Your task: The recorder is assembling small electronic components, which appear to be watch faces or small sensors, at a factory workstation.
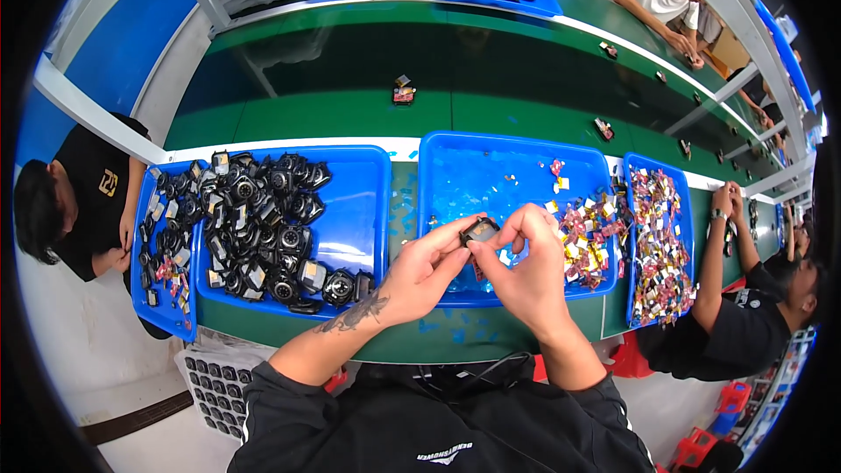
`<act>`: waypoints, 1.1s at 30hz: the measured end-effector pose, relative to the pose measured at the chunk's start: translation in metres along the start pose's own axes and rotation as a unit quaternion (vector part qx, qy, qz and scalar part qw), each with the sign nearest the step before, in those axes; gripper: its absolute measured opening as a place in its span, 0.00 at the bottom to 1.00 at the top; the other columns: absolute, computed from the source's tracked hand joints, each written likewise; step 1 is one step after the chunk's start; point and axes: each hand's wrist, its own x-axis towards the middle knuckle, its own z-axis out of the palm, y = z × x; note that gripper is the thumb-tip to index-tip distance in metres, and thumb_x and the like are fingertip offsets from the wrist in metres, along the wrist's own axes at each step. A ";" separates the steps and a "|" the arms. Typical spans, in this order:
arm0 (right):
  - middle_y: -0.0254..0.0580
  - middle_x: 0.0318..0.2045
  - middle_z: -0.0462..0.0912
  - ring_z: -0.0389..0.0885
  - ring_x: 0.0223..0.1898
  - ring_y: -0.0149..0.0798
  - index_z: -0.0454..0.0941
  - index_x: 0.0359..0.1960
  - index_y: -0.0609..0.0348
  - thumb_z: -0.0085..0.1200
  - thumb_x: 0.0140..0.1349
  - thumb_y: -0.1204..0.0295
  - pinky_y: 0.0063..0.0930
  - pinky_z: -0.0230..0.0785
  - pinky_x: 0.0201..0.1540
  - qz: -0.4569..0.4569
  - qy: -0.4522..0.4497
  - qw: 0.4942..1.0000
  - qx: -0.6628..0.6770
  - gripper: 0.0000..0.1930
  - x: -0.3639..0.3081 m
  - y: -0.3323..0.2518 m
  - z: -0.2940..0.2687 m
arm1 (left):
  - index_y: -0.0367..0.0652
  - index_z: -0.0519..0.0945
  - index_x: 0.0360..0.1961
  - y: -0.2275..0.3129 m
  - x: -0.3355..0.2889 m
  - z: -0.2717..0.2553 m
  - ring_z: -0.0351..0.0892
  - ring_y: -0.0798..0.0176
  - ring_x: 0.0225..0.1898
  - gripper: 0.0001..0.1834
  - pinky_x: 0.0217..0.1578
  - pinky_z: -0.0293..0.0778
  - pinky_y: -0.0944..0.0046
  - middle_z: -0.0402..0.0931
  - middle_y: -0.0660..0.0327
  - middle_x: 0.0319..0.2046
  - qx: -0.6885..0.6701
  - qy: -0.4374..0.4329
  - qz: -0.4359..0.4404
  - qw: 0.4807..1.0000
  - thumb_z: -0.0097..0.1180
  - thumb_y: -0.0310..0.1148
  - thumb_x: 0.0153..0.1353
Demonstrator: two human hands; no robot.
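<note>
Over the middle blue tray (438,293), both my hands meet at a small black watch case (481,230). Its open side faces up, and a dark inside shows. My left hand (427,264) grips the case between thumb and fingers from the left. From the right, my right hand (526,267) is closed in a pinch, its thumb tip against the case's near edge. Whether a tiny part sits between those fingertips is too small to tell. A bit of red shows just below the case, partly hidden by my hands. Small red-and-yellow watch modules (589,241) lie in that tray's right part.
A blue tray (355,175) heaped with black watch cases (263,219) stands at left, a narrower one (182,328) beyond it. Another tray (688,245) at right holds many modules. Beyond runs a green conveyor (307,114) carrying scattered pieces. Co-workers sit left, right and across.
</note>
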 end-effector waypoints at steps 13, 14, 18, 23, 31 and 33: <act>0.40 0.34 0.74 0.74 0.38 0.39 0.69 0.37 0.59 0.67 0.48 0.77 0.33 0.69 0.43 0.024 0.020 0.984 0.178 0.19 -0.008 0.025 0.011 | 0.29 0.62 0.65 0.009 -0.001 0.001 0.71 0.64 0.59 0.22 0.59 0.66 0.65 0.69 0.51 0.62 -0.033 -0.001 0.104 0.994 0.40 0.24 0.71; 0.39 0.39 0.76 0.76 0.43 0.37 0.69 0.44 0.60 0.66 0.53 0.74 0.33 0.71 0.47 0.119 -0.013 0.923 0.365 0.20 -0.010 0.031 0.011 | 0.29 0.62 0.65 0.014 -0.001 0.000 0.71 0.64 0.59 0.22 0.59 0.66 0.65 0.69 0.51 0.62 -0.032 -0.002 0.105 0.994 0.40 0.24 0.71; 0.41 0.50 0.77 0.75 0.55 0.35 0.65 0.58 0.60 0.57 0.65 0.68 0.34 0.74 0.53 0.222 -0.209 0.766 0.566 0.23 -0.021 0.032 0.013 | 0.28 0.62 0.64 0.026 0.003 -0.007 0.68 0.52 0.63 0.22 0.63 0.64 0.57 0.69 0.42 0.59 -0.061 -0.001 0.138 0.989 0.42 0.26 0.71; 0.40 0.38 0.80 0.81 0.39 0.30 0.74 0.40 0.62 0.58 0.60 0.81 0.28 0.78 0.45 0.202 -0.110 0.839 0.493 0.08 -0.022 0.022 0.020 | 0.33 0.68 0.62 0.026 0.002 0.000 0.76 0.61 0.55 0.20 0.55 0.70 0.64 0.72 0.48 0.57 -0.010 0.093 0.164 0.982 0.41 0.23 0.70; 0.42 0.31 0.79 0.80 0.31 0.45 0.81 0.35 0.62 0.59 0.44 0.88 0.33 0.74 0.32 -0.280 0.052 0.954 -0.088 0.15 -0.003 -0.003 -0.014 | 0.40 0.81 0.48 0.043 0.000 -0.009 0.82 0.53 0.45 0.17 0.43 0.79 0.62 0.78 0.51 0.48 0.310 0.050 0.198 0.929 0.58 0.18 0.56; 0.42 0.31 0.79 0.80 0.31 0.44 0.81 0.36 0.62 0.59 0.45 0.88 0.32 0.74 0.32 -0.271 0.033 0.962 -0.026 0.15 -0.006 -0.007 -0.017 | 0.40 0.82 0.45 0.037 -0.001 -0.012 0.83 0.54 0.44 0.16 0.42 0.79 0.62 0.79 0.51 0.47 0.344 0.064 0.237 0.906 0.60 0.19 0.54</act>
